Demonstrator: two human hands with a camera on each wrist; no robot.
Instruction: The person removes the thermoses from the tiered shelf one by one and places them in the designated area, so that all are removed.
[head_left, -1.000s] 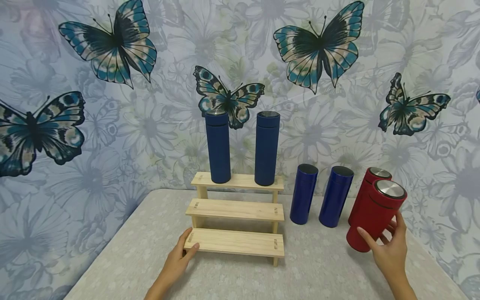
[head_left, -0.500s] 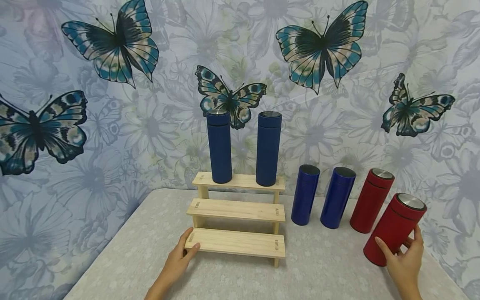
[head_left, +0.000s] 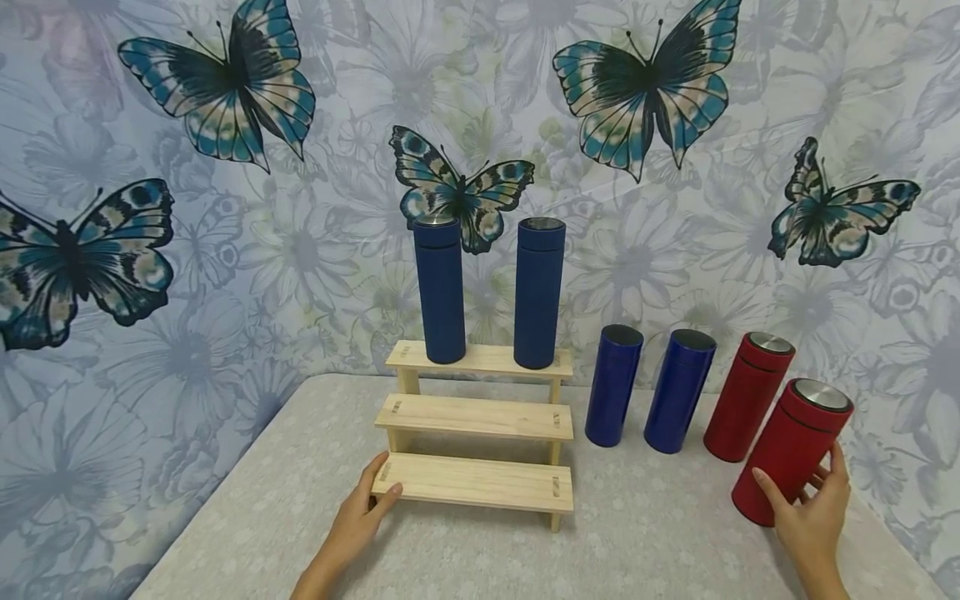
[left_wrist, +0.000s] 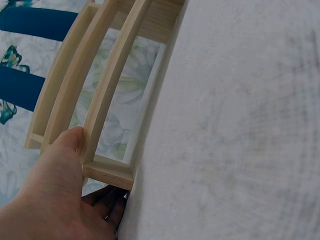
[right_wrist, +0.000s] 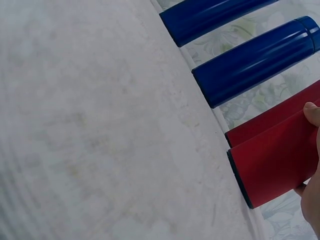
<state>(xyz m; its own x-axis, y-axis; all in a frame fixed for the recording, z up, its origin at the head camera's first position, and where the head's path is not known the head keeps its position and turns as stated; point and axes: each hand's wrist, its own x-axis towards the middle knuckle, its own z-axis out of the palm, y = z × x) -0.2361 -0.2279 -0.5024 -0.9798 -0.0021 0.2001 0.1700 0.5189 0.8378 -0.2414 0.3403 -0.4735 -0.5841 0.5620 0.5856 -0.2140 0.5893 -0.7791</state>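
Observation:
My left hand (head_left: 356,518) grips the left end of the lowest step of a three-tier wooden display stand (head_left: 480,482). In the left wrist view the thumb lies on the step's edge and the other fingers (left_wrist: 107,202) curl behind its end. At the right, my right hand (head_left: 813,508) grips the nearer red thermos (head_left: 795,446) low on its body, thumb on the left side. It stands near-upright, its base at the tabletop. Just behind it stands a second red thermos (head_left: 750,396), partly overlapped by the held one in the right wrist view.
Two matte dark-blue thermoses (head_left: 441,292) stand on the stand's top step. Between the stand and the red pair are two shiny blue thermoses (head_left: 613,387) on the cloth-covered table (head_left: 645,533). A butterfly-print backdrop (head_left: 300,317) hangs close behind the table.
The held red thermos has moved right and nearer, away from the other red one, and come down to the tabletop. Over the last half second it barely moves. My left hand stays put.

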